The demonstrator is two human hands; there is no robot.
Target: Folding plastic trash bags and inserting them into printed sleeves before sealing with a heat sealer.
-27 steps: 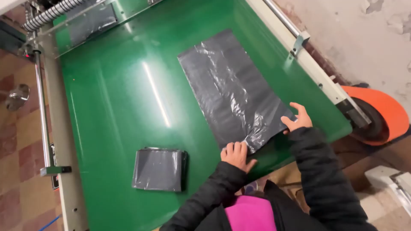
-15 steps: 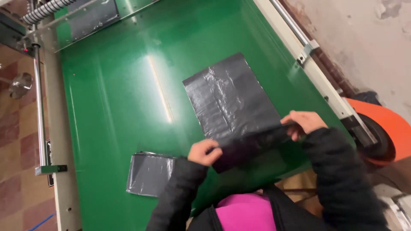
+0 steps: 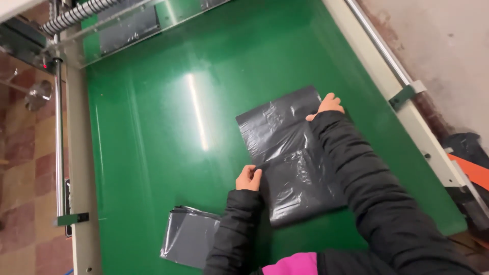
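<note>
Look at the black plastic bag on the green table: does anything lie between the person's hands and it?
Nothing visible does. The left hand pinches the black bag at its left edge, and the right hand presses its far corner. The folded stack lies apart.

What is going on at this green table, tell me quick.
A person in a black jacket is folding a black plastic bag flat on the green table. The left hand pinches its near-left fold edge; the right hand presses its far corner. A stack of folded bags lies to the left.
</note>
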